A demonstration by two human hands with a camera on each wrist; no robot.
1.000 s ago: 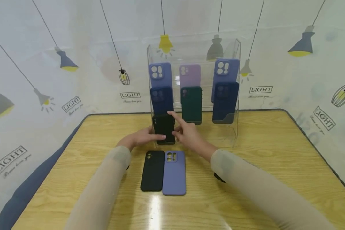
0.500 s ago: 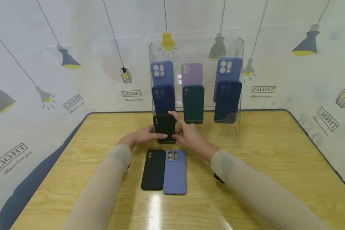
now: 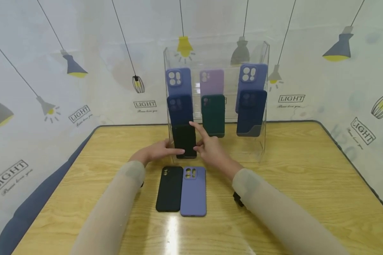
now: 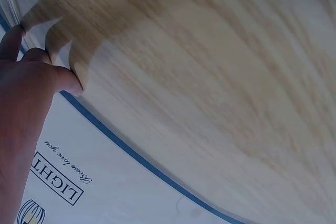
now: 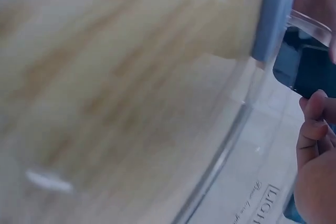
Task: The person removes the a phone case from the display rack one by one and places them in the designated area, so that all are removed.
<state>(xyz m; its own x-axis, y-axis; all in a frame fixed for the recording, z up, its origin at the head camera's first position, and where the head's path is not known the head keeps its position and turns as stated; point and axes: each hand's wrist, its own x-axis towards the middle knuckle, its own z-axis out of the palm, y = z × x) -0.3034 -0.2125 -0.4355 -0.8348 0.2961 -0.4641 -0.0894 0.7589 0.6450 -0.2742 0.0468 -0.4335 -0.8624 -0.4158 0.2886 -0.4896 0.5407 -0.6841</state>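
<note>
A black phone case (image 3: pixel 185 141) stands nearly upright in the lowest left pocket of a clear display stand (image 3: pixel 264 81). My right hand (image 3: pixel 210 150) pinches its right edge with thumb and curled fingers, the index finger stretched to the top corner. From the other side my left hand (image 3: pixel 154 151) lays a straight thumb across the case's lower front. In the left wrist view the other left fingers (image 4: pixel 65 81) spread down to the table beside the stand. The right wrist view shows the right hand (image 5: pixel 320 145) close to the dark case (image 5: pixel 315 72) behind clear plastic.
Above are two dark blue cases, one (image 3: pixel 180 110) at left, a green case (image 3: pixel 213 115), a pink case (image 3: pixel 212 80) and lavender cases (image 3: pixel 253 76). On the wooden table (image 3: pixel 306 170), a black case (image 3: pixel 170 189) and a lavender case (image 3: pixel 193 196) lie side by side before the stand.
The black case in the pocket has shifted slightly right and stands straighter. My right hand has moved slightly right with it; the left hand has stayed nearly still.
</note>
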